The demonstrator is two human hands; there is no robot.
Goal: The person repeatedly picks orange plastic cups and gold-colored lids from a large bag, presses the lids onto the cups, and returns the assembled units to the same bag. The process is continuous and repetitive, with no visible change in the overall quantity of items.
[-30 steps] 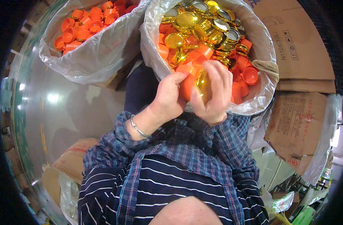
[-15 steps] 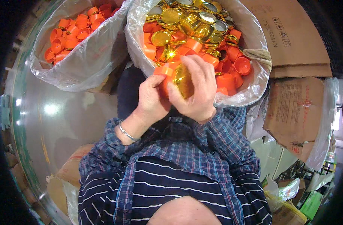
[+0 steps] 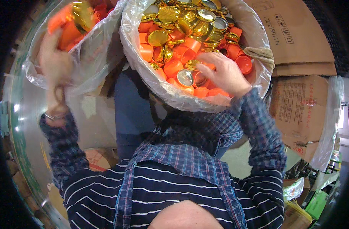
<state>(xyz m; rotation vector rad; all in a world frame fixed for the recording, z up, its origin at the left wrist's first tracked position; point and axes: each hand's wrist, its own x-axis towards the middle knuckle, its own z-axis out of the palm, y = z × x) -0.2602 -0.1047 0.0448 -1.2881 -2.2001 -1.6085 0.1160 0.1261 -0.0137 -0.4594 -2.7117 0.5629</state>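
My left hand [image 3: 56, 59], smeared by motion, is over the left plastic-lined bag [image 3: 100, 57]. Just beyond its fingers is a blurred orange cap [image 3: 60, 19] with a shiny gold lid [image 3: 83, 16] against it; whether the fingers still grip them cannot be made out. My right hand [image 3: 226, 72] reaches into the larger lined bag [image 3: 130, 45], thumb and fingers apart and nothing visible between them. Close to its fingertips lie a small gold lid [image 3: 191, 65] and a silver-faced round lid [image 3: 185, 77] on orange caps [image 3: 173, 68].
Gold lids [image 3: 168, 14] are heaped at the far side of the larger bag. A rolled cloth-like strip [image 3: 259, 54] hangs over its right rim. Brown cardboard [image 3: 300, 36] stands to the right. My leg [image 3: 130, 114] is between the bags.
My hands were together in front of the larger bag, around orange and gold pieces. They have parted: the left swung to the left bag, the right moved forward into the larger one.
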